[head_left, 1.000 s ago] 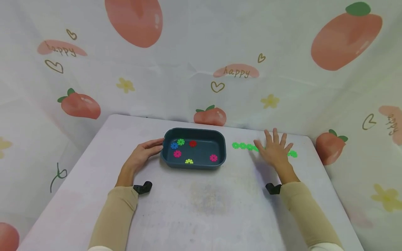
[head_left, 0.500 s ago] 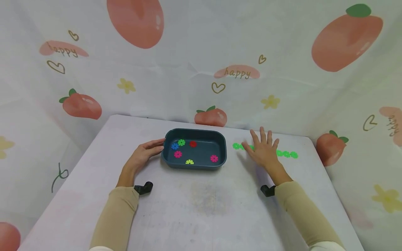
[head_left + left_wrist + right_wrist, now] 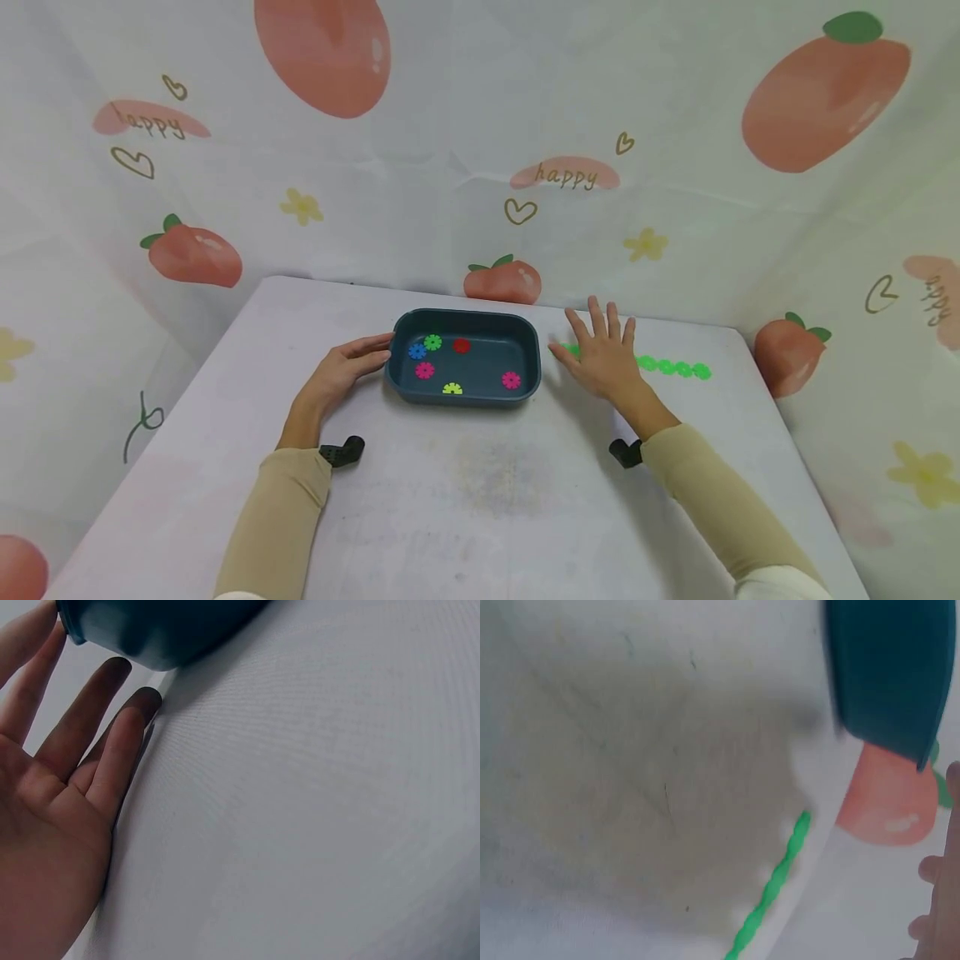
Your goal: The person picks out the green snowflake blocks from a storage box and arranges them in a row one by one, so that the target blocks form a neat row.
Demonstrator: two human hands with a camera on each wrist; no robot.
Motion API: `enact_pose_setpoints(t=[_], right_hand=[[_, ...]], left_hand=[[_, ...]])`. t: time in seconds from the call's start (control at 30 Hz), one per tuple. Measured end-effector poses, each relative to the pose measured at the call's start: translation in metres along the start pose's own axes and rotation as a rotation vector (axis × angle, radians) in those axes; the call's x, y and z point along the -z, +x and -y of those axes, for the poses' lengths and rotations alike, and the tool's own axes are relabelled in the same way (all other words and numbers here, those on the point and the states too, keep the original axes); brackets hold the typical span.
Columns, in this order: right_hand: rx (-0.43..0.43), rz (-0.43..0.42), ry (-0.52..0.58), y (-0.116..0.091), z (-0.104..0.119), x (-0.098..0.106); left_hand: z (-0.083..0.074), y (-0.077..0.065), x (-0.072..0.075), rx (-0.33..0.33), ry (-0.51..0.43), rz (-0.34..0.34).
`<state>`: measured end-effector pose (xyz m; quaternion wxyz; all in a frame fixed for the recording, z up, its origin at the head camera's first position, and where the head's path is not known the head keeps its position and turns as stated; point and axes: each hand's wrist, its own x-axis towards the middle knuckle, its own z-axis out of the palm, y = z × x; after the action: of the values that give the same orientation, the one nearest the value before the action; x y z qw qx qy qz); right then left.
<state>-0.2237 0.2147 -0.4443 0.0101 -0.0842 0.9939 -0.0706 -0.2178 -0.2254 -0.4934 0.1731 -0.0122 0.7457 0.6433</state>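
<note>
My left hand is at the left end of a dark teal rectangular tray, its fairly straight fingers against the rim. In the left wrist view, fingertips are near the tray's wall. Inside the tray lie several notched, snowflake-like plastic discs: blue, green, red, yellow and two pink ones. My right hand is spread, palm down, over a row of bright green discs, hiding its middle. The right wrist view shows the green row below the hand, apart from it.
The white table reaches back to a white cloth printed with peaches, hearts and flowers. Black camera mounts sit at both wrists. Front-centre on the tabletop is a greyish smudge.
My right hand has swept leftward along the green row toward the tray, uncovering its right part and covering more of its left. The left hand and tray stay in place.
</note>
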Motion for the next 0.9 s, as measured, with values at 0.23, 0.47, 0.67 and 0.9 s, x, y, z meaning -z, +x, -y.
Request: enact_pose_setpoints(t=[0.23, 0.47, 0.67, 0.9], right_hand=[[0.071, 0.004, -0.064, 0.004, 0.017, 0.001], [0.137, 0.001, -0.058, 0.004, 0.03, 0.004], [0.207, -0.003, -0.071, 0.004, 0.047, 0.003], [0.283, -0.047, -0.086, 0.01, 0.067, 0.004]], left_hand=[[0.001, -0.002, 0.001, -0.015, 0.027, -0.006], [0.001, 0.001, -0.001, -0.03, 0.021, -0.014], [0.001, -0.001, -0.001, -0.027, 0.013, -0.005], [0.002, -0.001, -0.001, -0.032, 0.017, 0.002]])
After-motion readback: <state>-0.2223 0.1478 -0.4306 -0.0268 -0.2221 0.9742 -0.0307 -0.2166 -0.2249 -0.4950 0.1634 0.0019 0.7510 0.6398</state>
